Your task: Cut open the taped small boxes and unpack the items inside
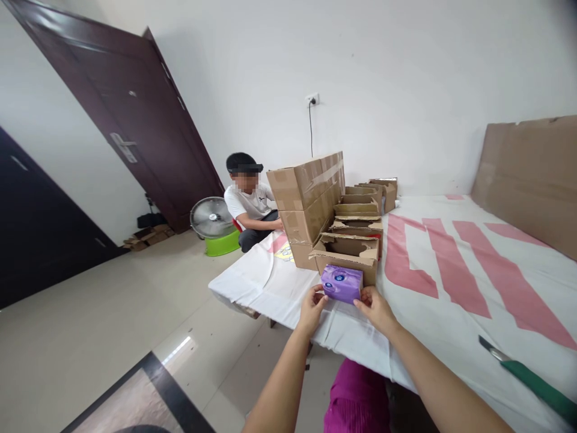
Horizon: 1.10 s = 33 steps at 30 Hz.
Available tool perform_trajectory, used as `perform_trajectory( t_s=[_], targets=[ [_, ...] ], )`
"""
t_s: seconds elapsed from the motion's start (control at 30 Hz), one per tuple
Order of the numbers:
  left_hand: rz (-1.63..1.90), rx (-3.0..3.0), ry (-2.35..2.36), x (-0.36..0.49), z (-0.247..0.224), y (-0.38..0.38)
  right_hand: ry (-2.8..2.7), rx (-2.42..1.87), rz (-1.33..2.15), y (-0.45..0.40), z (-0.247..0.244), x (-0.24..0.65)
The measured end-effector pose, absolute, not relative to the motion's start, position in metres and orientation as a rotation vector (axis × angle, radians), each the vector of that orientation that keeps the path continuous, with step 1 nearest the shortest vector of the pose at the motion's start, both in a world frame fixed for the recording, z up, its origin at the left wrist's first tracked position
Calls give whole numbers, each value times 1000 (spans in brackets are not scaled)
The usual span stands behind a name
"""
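Between my two hands is a purple tissue pack (345, 290), with dark blue round marks on its front. My left hand (312, 307) grips its left end, thumb in front and fingers curled at the side. My right hand (375, 307) pinches the right end the same way. The pack is at the table's near edge, right in front of the nearest open cardboard box (340, 260). Whether it rests on the cloth or is held just above it, I cannot tell.
Several open boxes run back in a row beside a wall of stacked, taped cartons (311, 198). A green-handled knife (523, 373) lies at the right on the white-and-red cloth (428, 313). A person (252, 207) crouches behind the cartons, near a fan (211, 218). A large cardboard panel (532, 180) stands at right.
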<state>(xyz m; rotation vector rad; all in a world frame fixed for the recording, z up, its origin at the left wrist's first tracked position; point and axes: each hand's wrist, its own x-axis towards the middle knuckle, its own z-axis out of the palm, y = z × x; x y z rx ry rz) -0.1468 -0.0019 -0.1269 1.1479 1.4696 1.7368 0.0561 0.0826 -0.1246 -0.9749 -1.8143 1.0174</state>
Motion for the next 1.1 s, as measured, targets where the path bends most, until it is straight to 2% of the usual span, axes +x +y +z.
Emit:
perform_trajectory(
  t_s=[1.1],
  targets=[
    [1704, 1118, 1461, -143, -119, -5, -1811, -1009, 984, 81, -121, 56]
  ],
)
